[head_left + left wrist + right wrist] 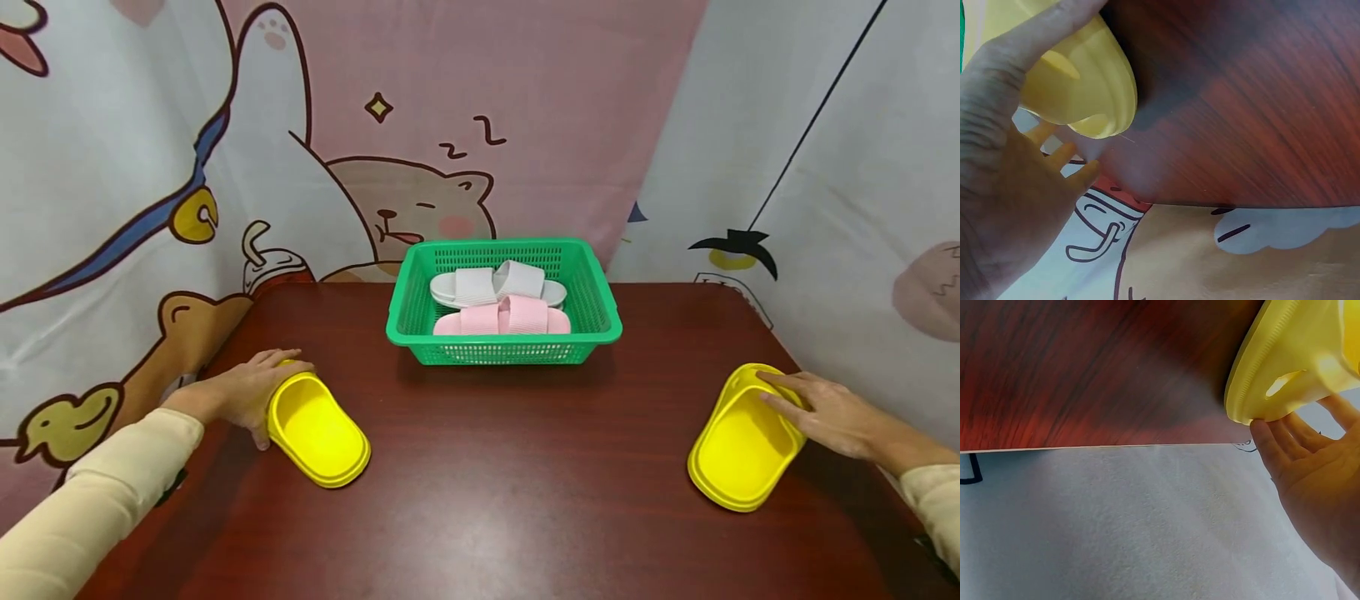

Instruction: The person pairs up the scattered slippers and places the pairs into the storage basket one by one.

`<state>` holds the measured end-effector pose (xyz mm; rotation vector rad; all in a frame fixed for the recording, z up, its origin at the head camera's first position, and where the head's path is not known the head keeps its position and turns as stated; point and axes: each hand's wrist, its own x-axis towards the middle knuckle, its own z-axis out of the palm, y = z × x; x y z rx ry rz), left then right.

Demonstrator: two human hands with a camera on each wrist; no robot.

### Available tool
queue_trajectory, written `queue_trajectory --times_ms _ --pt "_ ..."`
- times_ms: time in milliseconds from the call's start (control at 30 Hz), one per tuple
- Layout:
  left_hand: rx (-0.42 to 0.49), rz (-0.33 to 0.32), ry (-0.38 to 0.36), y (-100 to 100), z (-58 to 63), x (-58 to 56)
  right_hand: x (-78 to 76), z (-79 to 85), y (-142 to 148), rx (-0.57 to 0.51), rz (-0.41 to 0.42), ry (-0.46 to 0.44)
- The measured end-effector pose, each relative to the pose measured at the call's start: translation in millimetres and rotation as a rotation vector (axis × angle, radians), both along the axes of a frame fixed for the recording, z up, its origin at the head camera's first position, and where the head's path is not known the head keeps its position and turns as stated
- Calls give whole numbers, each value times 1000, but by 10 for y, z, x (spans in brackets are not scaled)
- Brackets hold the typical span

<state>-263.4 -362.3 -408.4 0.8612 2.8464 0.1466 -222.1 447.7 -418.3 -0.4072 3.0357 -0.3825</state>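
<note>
Padded cream sleeves [97,500] come in at the lower left and the right edge of the frame, over a dark red-brown table [487,450] with a pale glare on its top at the bottom middle. Printed cloth [570,125] hangs behind and to both sides, pink in the middle and whitish at the edges; a sleeping bear [431,200] is drawn at upper middle, a yellow bell [195,215] at upper left and a little duck [71,421] at lower left.

Just above the middle of the frame a green basket [504,340] with slotted walls stands near the table's far edge. It holds white slippers [474,286] at the back and pink slippers [480,320] in front — each pair lying lengthwise across it.

At centre left the left hand [247,390] is clamped on one yellow slipper [322,442] by its upper-left end, fingers along the top and thumb at the lower side. At right the right hand [840,417] grips a second yellow slipper [738,454] by its upper-right end, digits reaching over the rim — whether either slipper touches the table I cannot tell. Both yellow slippers are outside the basket, well apart, one on each side
</note>
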Motion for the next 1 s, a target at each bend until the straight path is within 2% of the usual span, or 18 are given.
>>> queue_trajectory --times_ms 133,433,733,1000 --pt "-28 -41 38 52 8 21 13 -2 21 1 -13 -5" --pt "11 -11 61 141 45 157 19 56 13 2 -27 19" --pt "41 51 -21 192 115 229 67 62 4 20 -26 13" --pt "49 58 47 233 110 266 105 78 -6 7 -43 27"
